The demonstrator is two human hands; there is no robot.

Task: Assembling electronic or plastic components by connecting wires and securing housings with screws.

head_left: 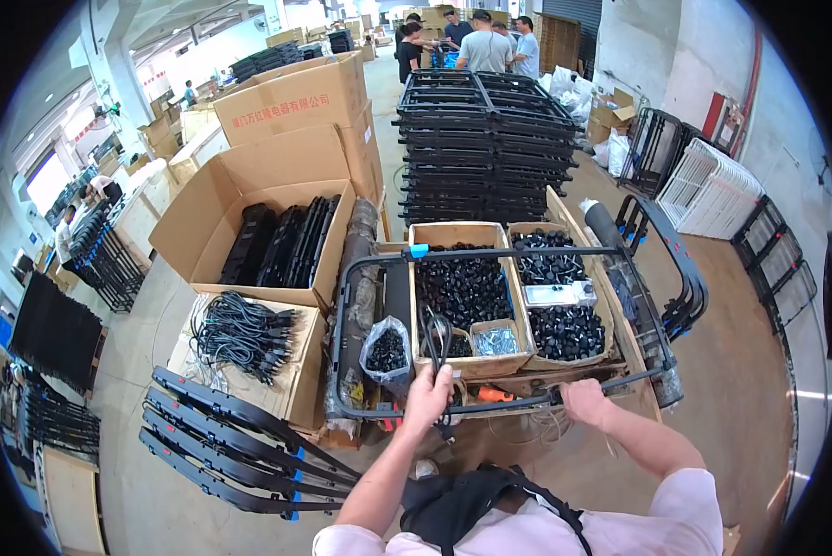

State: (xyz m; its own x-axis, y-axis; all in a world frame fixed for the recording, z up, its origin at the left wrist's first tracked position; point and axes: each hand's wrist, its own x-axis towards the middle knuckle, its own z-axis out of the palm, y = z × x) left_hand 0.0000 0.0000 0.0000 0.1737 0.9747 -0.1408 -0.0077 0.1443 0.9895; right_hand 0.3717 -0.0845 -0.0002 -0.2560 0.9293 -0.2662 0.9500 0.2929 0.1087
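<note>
Both hands close on the near rail of the black tube frame [490,252], which lies flat over the parts boxes [471,306]. Left hand [428,398] also pinches a black cable [434,335]; right hand [584,400] wraps the rail. The frame is likely stiff, light and bulky; hold it wide apart at the rail.

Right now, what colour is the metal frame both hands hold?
Black, with a blue clip on top; the metal frame shows best in the head view.

matt black metal frame [490,252], cardboard boxes [462,232] (brown)
</note>
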